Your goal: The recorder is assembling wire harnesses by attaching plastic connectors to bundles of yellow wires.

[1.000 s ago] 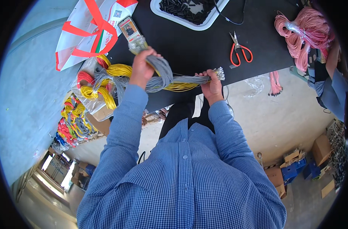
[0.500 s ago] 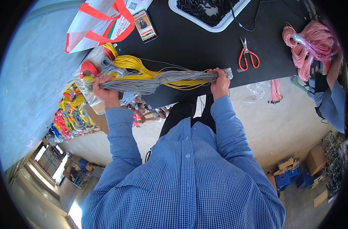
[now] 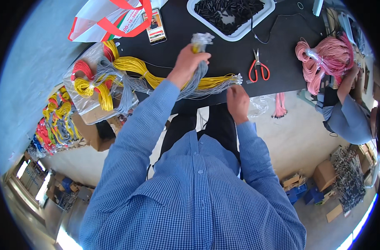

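Note:
My left hand (image 3: 187, 64) is closed around a bundle of grey wires (image 3: 198, 77), holding it up over the table's near edge with white connectors (image 3: 202, 39) sticking out above the fist. A little yellow shows beside the grip. The grey strands hang below that hand and bend toward the right. Beside them a yellow wire bundle (image 3: 156, 80) lies across the table, its connector end close to my right hand (image 3: 238, 102). That hand is curled at the table edge, next to the grey strands; its fingertips are hidden, so whatever it grips does not show.
Coiled red, yellow and grey wires (image 3: 99, 89) lie on plastic at the left. Beyond are a bag (image 3: 115, 21), a phone (image 3: 155, 27) and a white tray (image 3: 256, 23) of black pieces. Red-handled scissors (image 3: 258, 68) and pink wires (image 3: 325, 62) lie rightward, near another person (image 3: 348, 114).
My left hand has moved right and up and now holds a connector end upright. My right hand has come off the connector end and dropped slightly. The yellow bundle lies on the table.

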Tool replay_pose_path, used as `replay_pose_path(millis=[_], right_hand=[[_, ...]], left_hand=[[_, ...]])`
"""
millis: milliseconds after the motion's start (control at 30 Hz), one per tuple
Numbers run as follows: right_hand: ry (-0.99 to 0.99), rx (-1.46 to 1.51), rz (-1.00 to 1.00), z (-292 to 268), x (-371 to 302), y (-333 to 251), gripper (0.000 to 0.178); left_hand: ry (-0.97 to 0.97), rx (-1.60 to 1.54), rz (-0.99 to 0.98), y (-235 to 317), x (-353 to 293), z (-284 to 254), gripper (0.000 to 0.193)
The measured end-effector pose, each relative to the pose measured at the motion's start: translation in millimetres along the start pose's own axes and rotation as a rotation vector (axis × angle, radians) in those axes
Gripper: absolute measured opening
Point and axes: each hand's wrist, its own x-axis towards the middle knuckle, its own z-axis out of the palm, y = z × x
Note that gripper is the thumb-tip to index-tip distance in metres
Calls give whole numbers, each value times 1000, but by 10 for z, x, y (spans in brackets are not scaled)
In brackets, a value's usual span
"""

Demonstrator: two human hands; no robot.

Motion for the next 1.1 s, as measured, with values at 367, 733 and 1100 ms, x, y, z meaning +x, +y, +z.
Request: replay_pose_path(millis=[367,733,1100], right_hand=[[-323,285,-92,385,466,-130,48],[-786,1184,399,315,1185,-425,39],[-293,267,-464,64,1392,-590,38]], left_hand=[[-232,-45,-339,-704,629,-101,49],[-299,288,-382,-680,223,-26,40],[-316,207,-527,-760,353,24,29]])
